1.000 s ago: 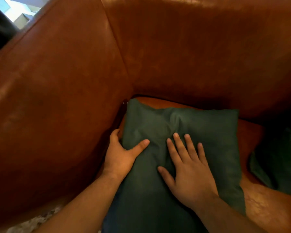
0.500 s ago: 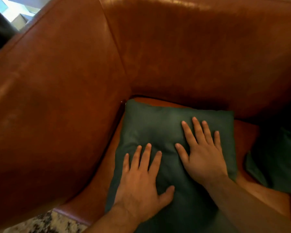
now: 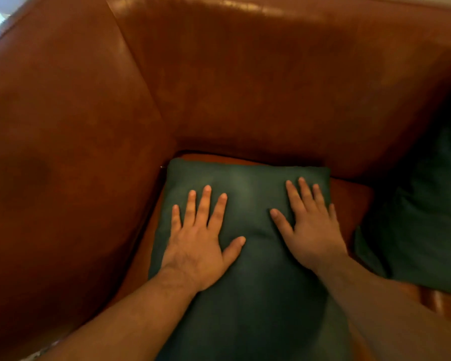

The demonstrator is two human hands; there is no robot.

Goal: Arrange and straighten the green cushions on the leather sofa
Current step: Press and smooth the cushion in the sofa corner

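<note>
A dark green cushion lies flat on the seat in the left corner of the brown leather sofa. My left hand presses flat on its left half, fingers straight and spread. My right hand presses flat on its right half near the edge, fingers straight too. A second green cushion lies on the seat to the right, partly cut off by the frame's edge.
The sofa's armrest rises close on the left and the backrest stands behind the cushion. A strip of bare seat leather shows between the two cushions. A bit of speckled floor shows at the bottom left.
My left hand left the cushion's side edge and now lies flat on top. Both hands slid apart toward the cushion's left and right sides, and its surface looks smoother.
</note>
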